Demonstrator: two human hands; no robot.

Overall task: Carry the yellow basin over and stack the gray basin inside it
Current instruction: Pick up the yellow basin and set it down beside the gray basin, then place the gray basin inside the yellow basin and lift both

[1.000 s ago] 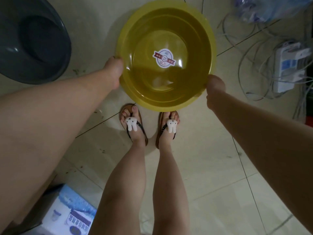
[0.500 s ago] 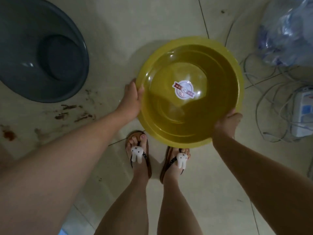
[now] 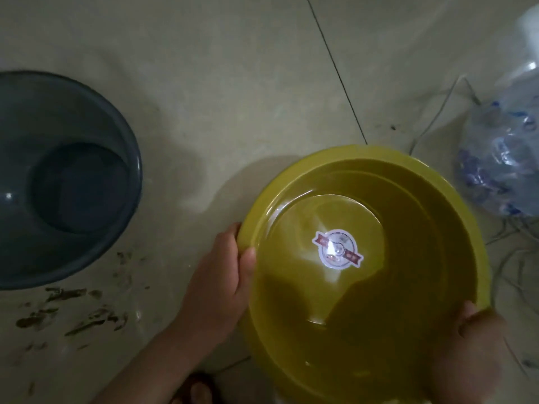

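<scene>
A: How does the yellow basin [image 3: 408, 287] look?
B: It is round, glossy, empty, with a round sticker [image 3: 338, 248] in the middle of its bottom.
A: Where is it?
B: Low over the tiled floor [image 3: 233, 83], right of the gray basin [image 3: 58, 182], apart from it. The left hand [image 3: 217, 282] clasps its left rim, thumb inside; the right hand [image 3: 478, 339] clasps the near-right rim.

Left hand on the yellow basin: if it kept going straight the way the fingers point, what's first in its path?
Nothing nearby: the left hand on the yellow basin points up-frame over bare floor tile. The gray basin sits off to its left. Depth is unclear.
</scene>
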